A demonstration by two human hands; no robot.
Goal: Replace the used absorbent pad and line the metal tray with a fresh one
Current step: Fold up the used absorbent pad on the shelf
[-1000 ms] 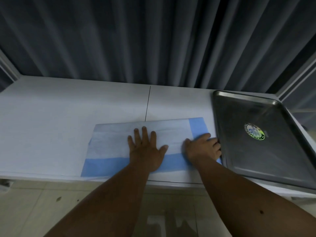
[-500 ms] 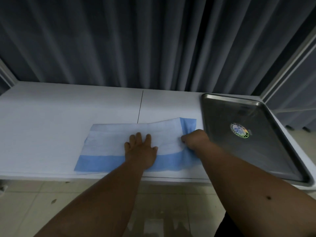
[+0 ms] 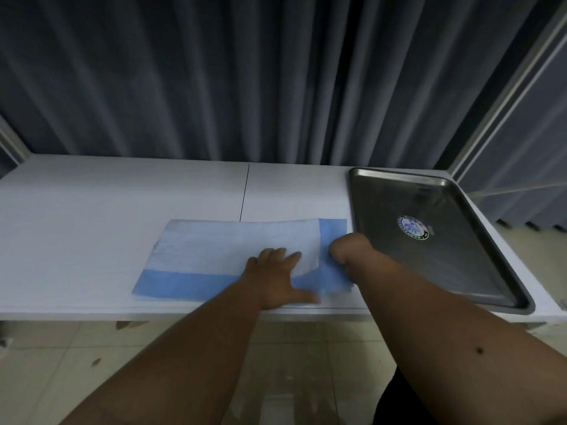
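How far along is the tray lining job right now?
Done: the metal tray sits bare, with no pad in it. In hand: the folded blue pad lies on the white table; the left hand presses it flat while the right hand pinches its right edge. Left: unfold it and lay it in the tray.

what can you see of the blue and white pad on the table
The absorbent pad is a thin folded sheet, white in the middle with blue borders along its near and right edges. It lies flat on the white table, just left of the metal tray. The left hand presses it down; the right hand grips its right edge.
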